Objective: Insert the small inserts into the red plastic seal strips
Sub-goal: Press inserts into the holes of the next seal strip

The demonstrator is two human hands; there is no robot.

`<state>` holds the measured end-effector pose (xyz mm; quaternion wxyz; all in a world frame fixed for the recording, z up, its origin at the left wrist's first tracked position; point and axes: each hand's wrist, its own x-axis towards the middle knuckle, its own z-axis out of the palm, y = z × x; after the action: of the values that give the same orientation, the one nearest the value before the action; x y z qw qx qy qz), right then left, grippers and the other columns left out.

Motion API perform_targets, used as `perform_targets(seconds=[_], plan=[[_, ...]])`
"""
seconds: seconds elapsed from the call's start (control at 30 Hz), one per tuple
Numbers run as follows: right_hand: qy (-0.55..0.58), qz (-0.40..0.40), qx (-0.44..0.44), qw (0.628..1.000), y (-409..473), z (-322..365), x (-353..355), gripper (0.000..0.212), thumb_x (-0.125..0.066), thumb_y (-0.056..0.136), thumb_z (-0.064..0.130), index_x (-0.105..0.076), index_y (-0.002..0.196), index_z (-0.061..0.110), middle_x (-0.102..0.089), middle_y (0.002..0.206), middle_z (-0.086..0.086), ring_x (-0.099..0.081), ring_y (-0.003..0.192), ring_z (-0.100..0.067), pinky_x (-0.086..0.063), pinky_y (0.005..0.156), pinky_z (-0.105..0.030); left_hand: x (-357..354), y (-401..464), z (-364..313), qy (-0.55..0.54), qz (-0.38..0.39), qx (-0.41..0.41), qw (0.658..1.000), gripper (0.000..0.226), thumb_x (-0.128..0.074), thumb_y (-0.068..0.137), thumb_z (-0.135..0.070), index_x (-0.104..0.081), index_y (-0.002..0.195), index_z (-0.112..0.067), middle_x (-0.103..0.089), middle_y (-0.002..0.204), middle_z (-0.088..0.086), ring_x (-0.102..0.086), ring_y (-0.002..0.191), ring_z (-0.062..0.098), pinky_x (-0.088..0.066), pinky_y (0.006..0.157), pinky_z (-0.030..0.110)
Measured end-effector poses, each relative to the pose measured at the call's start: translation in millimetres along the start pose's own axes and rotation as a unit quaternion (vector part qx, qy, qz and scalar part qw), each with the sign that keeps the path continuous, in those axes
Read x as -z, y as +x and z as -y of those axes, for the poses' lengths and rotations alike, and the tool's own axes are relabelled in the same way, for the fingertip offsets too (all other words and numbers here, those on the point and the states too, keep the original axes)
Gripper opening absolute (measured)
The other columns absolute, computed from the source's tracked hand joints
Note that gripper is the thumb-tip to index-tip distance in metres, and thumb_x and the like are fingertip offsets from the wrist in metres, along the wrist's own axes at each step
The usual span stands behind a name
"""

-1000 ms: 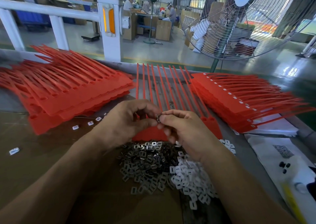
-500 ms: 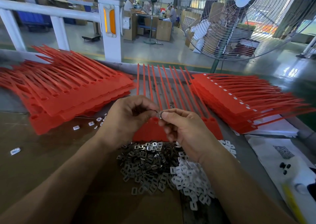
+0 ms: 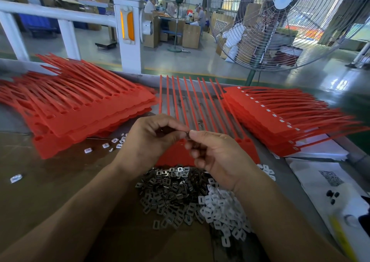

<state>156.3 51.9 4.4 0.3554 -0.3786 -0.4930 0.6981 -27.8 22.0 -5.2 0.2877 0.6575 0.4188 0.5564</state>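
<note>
Head view: left hand (image 3: 148,139) and right hand (image 3: 218,157), fingers curled, pinch one tiny dark metal insert (image 3: 188,133) between fingertips above the flat sheet of red plastic seal strips (image 3: 200,109). Insert looks light, rigid and easy to fumble, so best gripped by its edges; strips look thin and flexible. Loose dark and white inserts (image 3: 192,195) are heaped on the brown cardboard-covered bench (image 3: 50,181), red stacks either side, factory floor and big fan (image 3: 280,21) behind.

A brown work table (image 3: 50,181) is seen under both hands. Just below the left hand (image 3: 149,141), a heap of dark metal inserts (image 3: 170,193) is spread, with white plastic inserts (image 3: 222,211) heaped beside it under the right hand (image 3: 216,157). A comb of red seal strips (image 3: 192,105) is laid beyond the hands. Red stacks are placed to the left (image 3: 76,109) and right (image 3: 280,117). A few loose white pieces (image 3: 112,143) are scattered left of the left hand. Printed white sheets (image 3: 328,181) are laid right of the right hand.
</note>
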Motion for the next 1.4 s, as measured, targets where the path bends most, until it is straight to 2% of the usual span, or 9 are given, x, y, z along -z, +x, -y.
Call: perform_targets(seconds=[0.13,0.37,0.53,0.7,0.87,1.0,1.23,1.33,1.4], plan=[[0.023,0.004,-0.006,1.0,0,1,0,0.014,-0.065,0.098,0.018,-0.07,0.096,0.005,-0.067,0.077,-0.006,-0.052,0.059,-0.011,-0.038,0.042,-0.019,-1,0,1,-0.015,-0.002,0.005,1.0,0.013,-0.074,0.087,-0.005,-0.077,0.094,-0.016,-0.074,0.094,0.006,-0.071,0.092,0.028,-0.056,0.088,0.055],[0.028,-0.001,-0.019,0.999,1,0,0,0.017,-0.065,0.098,0.017,-0.07,0.105,0.003,-0.065,0.076,-0.006,-0.052,0.057,-0.01,-0.036,0.041,-0.019,-4,-1,6,0.019,-0.005,0.013,1.0,0.023,-0.074,0.088,-0.003,-0.071,0.098,-0.024,-0.071,0.092,0.004,-0.069,0.09,0.027,-0.055,0.086,0.056],[0.015,-0.016,-0.019,1.0,2,-1,-1,0.012,-0.066,0.098,0.016,-0.068,0.096,0.005,-0.065,0.074,-0.005,-0.05,0.056,-0.01,-0.034,0.041,-0.019,-5,-1,5,0.063,0.003,-0.012,0.998,0.036,-0.073,0.087,0.001,-0.066,0.109,-0.027,-0.069,0.1,-0.006,-0.066,0.093,0.021,-0.056,0.087,0.045],[0.004,-0.028,-0.009,1.0,1,0,-2,0.016,-0.066,0.099,0.013,-0.068,0.083,0.009,-0.063,0.068,-0.002,-0.048,0.053,-0.009,-0.033,0.04,-0.018,-8,-2,0,0.087,0.003,-0.014,0.996,0.033,-0.073,0.087,0.0,-0.067,0.109,-0.024,-0.069,0.098,-0.007,-0.066,0.093,0.019,-0.055,0.087,0.034],[-0.012,-0.047,0.008,0.999,0,0,-4,0.014,-0.064,0.1,0.012,-0.065,0.088,0.005,-0.062,0.066,0.0,-0.046,0.053,-0.009,-0.032,0.04,-0.019,-9,-4,-3,0.135,-0.013,-0.034,0.99,0.025,-0.078,0.086,-0.01,-0.068,0.103,-0.024,-0.066,0.092,-0.013,-0.064,0.083,0.015,-0.048,0.073,0.014],[-0.029,-0.052,0.017,0.998,0,0,-3,0.019,-0.063,0.101,0.011,-0.064,0.083,0.007,-0.061,0.065,0.0,-0.045,0.053,-0.009,-0.032,0.04,-0.019,-5,-3,-1,0.198,-0.011,-0.063,0.978,0.018,-0.078,0.087,-0.015,-0.068,0.098,-0.026,-0.063,0.093,-0.015,-0.062,0.083,0.011,-0.048,0.07,0.017],[-0.058,-0.053,0.033,0.996,2,-2,0,0.017,-0.068,0.099,0.014,-0.067,0.082,0.008,-0.064,0.069,-0.002,-0.046,0.052,-0.01,-0.035,0.04,-0.02,1,0,3,0.265,0.011,-0.097,0.959,0.014,-0.074,0.087,-0.024,-0.068,0.098,-0.03,-0.06,0.093,-0.021,-0.062,0.085,0.007,-0.044,0.071,0.011],[-0.09,-0.079,0.052,0.991,4,-3,4,0.014,-0.071,0.097,0.017,-0.07,0.086,0.008,-0.066,0.071,-0.002,-0.047,0.053,-0.01,-0.037,0.042,-0.021,4,2,6,0.28,-0.023,-0.076,0.957,0.009,-0.073,0.087,-0.027,-0.068,0.093,-0.031,-0.062,0.09,-0.02,-0.06,0.085,0.005,-0.042,0.072,0.009],[-0.106,-0.101,0.062,0.987,4,-3,8,0.013,-0.071,0.097,0.019,-0.072,0.089,0.009,-0.068,0.072,-0.001,-0.049,0.054,-0.009,-0.039,0.044,-0.02,10,4,9,0.287,-0.049,-0.037,0.956,0.011,-0.075,0.086,-0.026,-0.069,0.092,-0.032,-0.064,0.091,-0.018,-0.059,0.085,0.003,-0.044,0.072,0.013]])
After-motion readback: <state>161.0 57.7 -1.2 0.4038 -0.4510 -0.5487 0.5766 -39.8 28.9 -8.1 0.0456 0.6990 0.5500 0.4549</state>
